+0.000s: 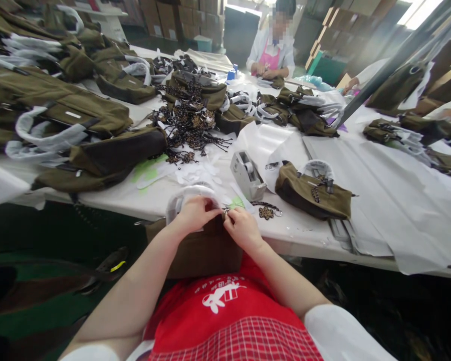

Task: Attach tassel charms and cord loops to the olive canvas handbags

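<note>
An olive-brown bag (203,249) rests at the table's front edge against the red apron, its handles (176,200) wrapped in white film. My left hand (197,213) is at the bag's top edge beside the handles, thumb and forefinger pinched on a small metal ring (226,210). From the right, my right hand (242,225) pinches the same ring, the fingertips of both hands nearly touching. Just right of it on the table lies a leopard-print flower charm (266,212) with a dark cord and a ring.
A tape dispenser (248,175) stands beyond my hands, with another olive bag (311,193) to its right. Many bags (71,108) are piled at the left, charms (195,120) heaped mid-table. Across the table a person (272,55) handles a bag; other arms show at the right.
</note>
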`<state>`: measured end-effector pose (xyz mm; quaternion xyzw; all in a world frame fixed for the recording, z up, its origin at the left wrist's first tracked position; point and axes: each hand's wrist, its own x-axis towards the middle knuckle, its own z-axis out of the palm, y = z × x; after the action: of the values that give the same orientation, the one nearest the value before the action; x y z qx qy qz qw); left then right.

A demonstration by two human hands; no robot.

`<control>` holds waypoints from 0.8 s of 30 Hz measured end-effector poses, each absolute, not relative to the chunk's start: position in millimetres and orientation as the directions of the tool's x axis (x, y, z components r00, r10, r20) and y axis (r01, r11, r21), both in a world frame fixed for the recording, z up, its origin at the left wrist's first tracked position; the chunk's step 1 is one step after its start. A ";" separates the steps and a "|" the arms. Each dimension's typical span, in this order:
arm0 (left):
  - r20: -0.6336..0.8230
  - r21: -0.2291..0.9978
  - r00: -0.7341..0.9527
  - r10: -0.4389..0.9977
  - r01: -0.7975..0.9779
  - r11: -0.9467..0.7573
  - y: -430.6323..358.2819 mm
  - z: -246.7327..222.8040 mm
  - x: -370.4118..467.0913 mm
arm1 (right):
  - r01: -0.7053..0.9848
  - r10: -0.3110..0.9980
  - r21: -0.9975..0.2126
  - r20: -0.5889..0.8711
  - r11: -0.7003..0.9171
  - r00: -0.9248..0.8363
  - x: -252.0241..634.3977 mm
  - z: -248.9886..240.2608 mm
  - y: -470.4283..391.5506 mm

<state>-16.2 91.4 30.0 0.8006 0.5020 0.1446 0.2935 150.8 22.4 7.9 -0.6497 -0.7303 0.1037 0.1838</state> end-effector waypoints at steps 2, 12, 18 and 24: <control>-0.045 0.524 0.449 0.892 0.771 -0.362 84.0 36.7 -11.2 | 0.918 0.987 -0.369 0.129 0.141 -0.100 147.7 10.8 21.5; 0.031 0.360 0.442 0.897 0.832 -0.423 61.0 37.6 4.8 | 0.898 0.983 -0.402 0.120 0.177 -0.140 139.2 16.1 11.4; -0.027 0.654 0.306 0.951 0.725 -0.215 66.3 32.8 -1.0 | 0.814 0.946 -0.482 0.166 0.324 -0.278 146.0 18.2 11.8; -0.280 0.939 0.434 0.856 0.311 0.150 75.7 34.3 -14.1 | 0.772 0.930 -0.531 0.101 0.350 -0.353 153.3 29.1 11.6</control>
<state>-14.1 75.7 34.3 0.6093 0.4787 0.2318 0.5881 153.3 11.6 29.1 -0.5335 -0.7975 0.2009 0.1975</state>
